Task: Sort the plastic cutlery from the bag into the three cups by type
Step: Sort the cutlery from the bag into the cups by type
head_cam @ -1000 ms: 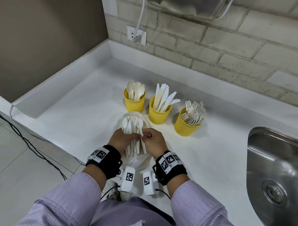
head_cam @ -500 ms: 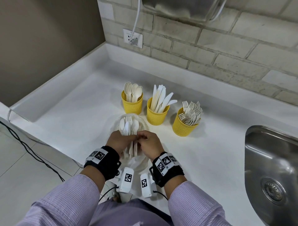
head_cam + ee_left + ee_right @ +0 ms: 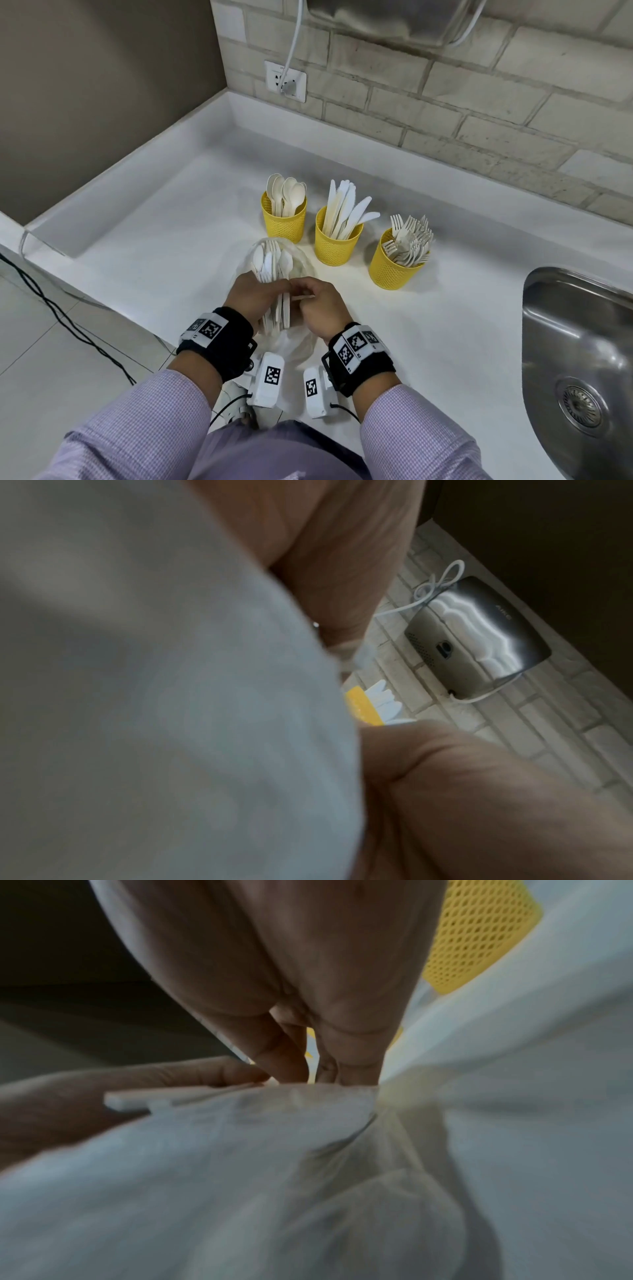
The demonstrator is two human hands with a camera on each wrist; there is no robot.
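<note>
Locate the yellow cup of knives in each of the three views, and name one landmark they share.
Head: the knife cup stands mid-frame, middle of the three cups, beyond both hands.
Left wrist: a yellow sliver with white blades, centre, between bag and wall.
Right wrist: a yellow mesh cup shows top right, but which cup cannot be told.
Shared landmark: the white plastic bag.

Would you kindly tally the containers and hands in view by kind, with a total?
Yellow cups: 3 (spoons, knives, forks)
Plastic bag: 1
Hands: 2 (left hand, right hand)
Sink: 1
Total: 7
</note>
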